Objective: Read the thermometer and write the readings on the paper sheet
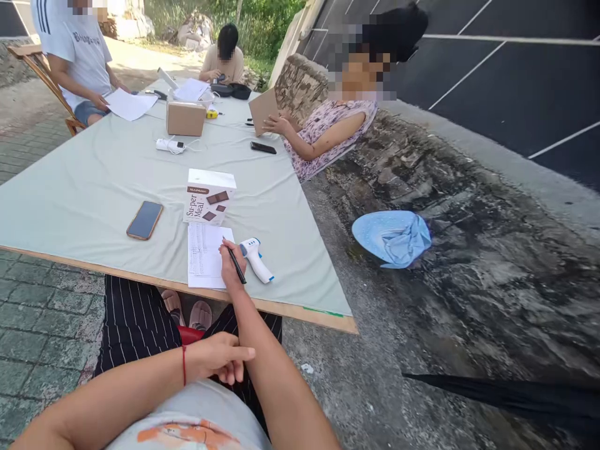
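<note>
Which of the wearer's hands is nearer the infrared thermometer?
Right. The right hand holds a black pen beside the infrared thermometer; the left hand is off the table, by the right forearm.

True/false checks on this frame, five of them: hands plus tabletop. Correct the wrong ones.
1. The right hand holds a pen. True.
2. The left hand rests on the orange-edged phone. False: it is off the table, near the right forearm.
3. The white thermometer lies right of the printed paper. True.
4. The white box stands left of that phone. False: it stands right of it.
5. The person in the floral top holds brown cardboard. True.
</note>
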Motion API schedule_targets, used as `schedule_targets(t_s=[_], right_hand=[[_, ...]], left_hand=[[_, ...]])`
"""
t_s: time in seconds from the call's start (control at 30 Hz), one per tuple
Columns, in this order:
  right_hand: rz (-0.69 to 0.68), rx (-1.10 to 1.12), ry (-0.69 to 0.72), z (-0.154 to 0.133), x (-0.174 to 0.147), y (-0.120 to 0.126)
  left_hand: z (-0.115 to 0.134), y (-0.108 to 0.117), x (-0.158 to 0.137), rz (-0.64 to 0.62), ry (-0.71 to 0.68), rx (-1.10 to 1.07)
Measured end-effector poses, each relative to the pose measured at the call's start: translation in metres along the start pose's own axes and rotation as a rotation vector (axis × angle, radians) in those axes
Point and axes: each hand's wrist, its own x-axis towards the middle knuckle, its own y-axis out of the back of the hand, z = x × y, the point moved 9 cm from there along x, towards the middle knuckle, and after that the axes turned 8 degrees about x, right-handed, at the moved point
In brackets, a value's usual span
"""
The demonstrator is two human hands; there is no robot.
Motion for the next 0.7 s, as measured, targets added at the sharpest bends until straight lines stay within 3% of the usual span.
schedule_targets(t_s=[0.03, 0.1, 0.2, 0.27, 0.37, 0.47, 0.53, 0.63, 0.7], right_hand=[[-0.033, -0.034, 0.083, -0.010, 0.001, 0.002], [-0.112, -0.125, 0.210, -0.024, 0.006, 0.004], [-0.266, -0.388, 0.273, -0.024, 0.017, 0.000], [-0.375, -0.637, 0.243, -0.011, 0.026, -0.007], [-0.522, -0.949, 0.193, 0.008, 0.034, -0.021], [-0.639, -1.067, 0.196, 0.013, 0.033, -0.031], [-0.672, -1.061, 0.225, 0.009, 0.031, -0.030], [-0.582, -1.024, 0.243, -0.002, 0.033, -0.006], [-0.442, -1.038, 0.143, -0.004, 0.039, 0.025]], left_hand=[[0.009, 0.020, -0.004, 0.072, -0.039, -0.019], [0.041, 0.083, -0.019, 0.383, -0.218, -0.098], [0.108, 0.180, -0.053, 0.796, -0.551, -0.059], [0.152, 0.230, -0.062, 0.942, -0.690, 0.015], [0.199, 0.287, -0.049, 1.062, -0.645, 0.110], [0.230, 0.319, -0.034, 1.141, -0.645, 0.257], [0.240, 0.327, -0.016, 1.070, -0.646, 0.312], [0.245, 0.324, 0.009, 0.875, -0.697, 0.353], [0.246, 0.320, 0.013, 0.849, -0.743, 0.385]])
